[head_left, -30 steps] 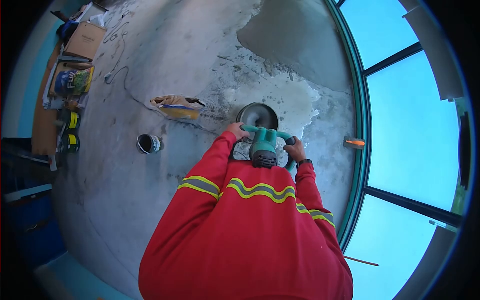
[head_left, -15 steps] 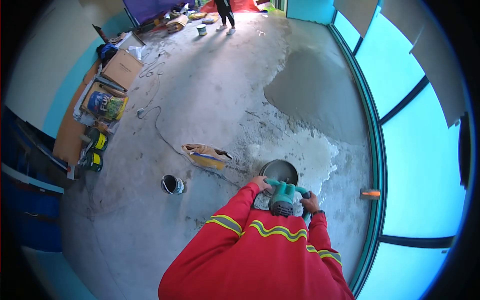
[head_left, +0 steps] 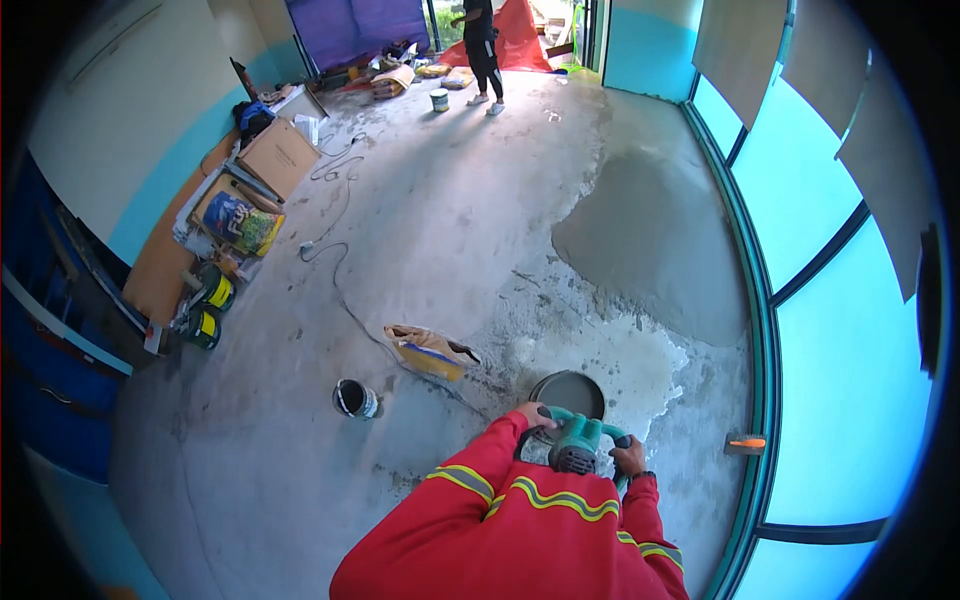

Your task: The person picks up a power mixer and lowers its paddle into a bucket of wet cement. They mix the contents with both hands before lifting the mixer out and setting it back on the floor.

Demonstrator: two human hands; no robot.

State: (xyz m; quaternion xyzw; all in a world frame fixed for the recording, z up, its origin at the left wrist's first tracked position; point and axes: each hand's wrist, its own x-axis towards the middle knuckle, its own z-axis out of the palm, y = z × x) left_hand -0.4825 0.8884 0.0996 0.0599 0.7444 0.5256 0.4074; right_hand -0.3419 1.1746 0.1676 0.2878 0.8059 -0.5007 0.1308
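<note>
Both hands grip a green power mixer by its two side handles. My left hand is closed round the left handle, and my right hand round the right one. Just beyond the mixer's body stands a round bucket holding grey mix; the mixer's lower end is hidden. An open paper bag lies to the left of the bucket, with a cable passing by it. Further left is a smaller dark bucket with a pale label.
Wet grey screed covers floor at the right, beside the window frame. An orange-handled trowel lies by that frame. Boxes, bags and tubs line the left wall. Another person stands at the far end near a small bucket.
The view has tilted up, so the scene sits lower in the picture and more of the far end shows. Both hands still hold the mixer. The other person's upper body now shows.
</note>
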